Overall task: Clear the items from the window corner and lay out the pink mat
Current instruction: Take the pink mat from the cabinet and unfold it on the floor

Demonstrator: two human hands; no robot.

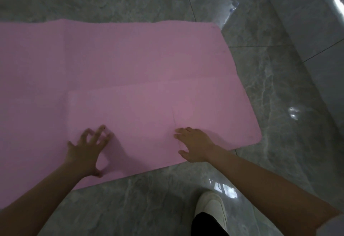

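Note:
The pink mat (130, 64) lies spread on the grey marble floor, running off the left edge of the view. A folded section of it lies on top near the front right, with a crease line across the middle. My left hand (87, 150) hovers or rests on the mat's front part with fingers spread and curled. My right hand (193, 144) lies flat on the folded section, fingers apart. Neither hand holds anything.
A clear plastic bottle (230, 10) lies on the floor beyond the mat's far right corner. A grey wall base (307, 30) runs along the right side, with bright window light at the top right. My white shoe (212, 207) stands on the floor (130, 207) near the mat's front edge.

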